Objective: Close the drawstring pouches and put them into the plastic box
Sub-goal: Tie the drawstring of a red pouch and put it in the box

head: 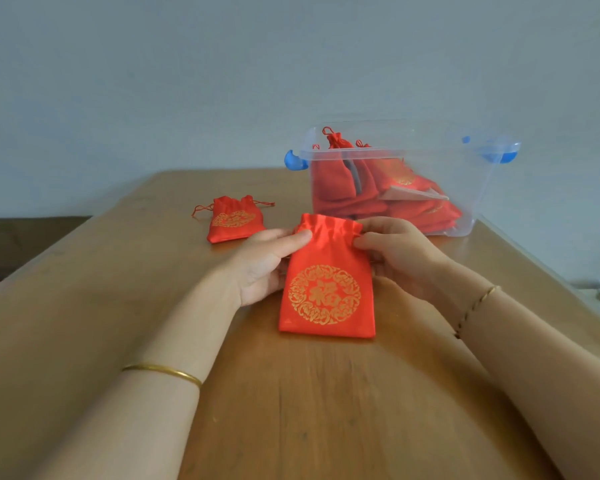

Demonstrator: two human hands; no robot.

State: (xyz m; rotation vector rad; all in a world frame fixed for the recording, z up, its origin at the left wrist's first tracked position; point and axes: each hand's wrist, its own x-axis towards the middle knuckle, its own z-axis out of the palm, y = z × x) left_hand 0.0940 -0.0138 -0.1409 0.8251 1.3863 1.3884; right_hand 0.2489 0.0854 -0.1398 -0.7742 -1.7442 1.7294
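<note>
We list first a broad brown wooden table, which carries everything else. At its far right stands a clear lidless plastic box with blue side latches, and we see a heap of red fabric pouches inside it, some with their necks drawn in. Nearer, at the middle of the table, lies a red satin drawstring pouch printed with a round gold emblem, its gathered mouth pointing away from us. Our left hand pinches the left side of its neck between thumb and fingers; our right hand pinches the right side likewise, so the body of the pouch extends towards us from the two grips. A second red pouch with gold print lies just beyond the left hand, apart from it, its cords spread to both sides. Last, we note a thin gold bangle on the left forearm and a braided bracelet on the right wrist.
</note>
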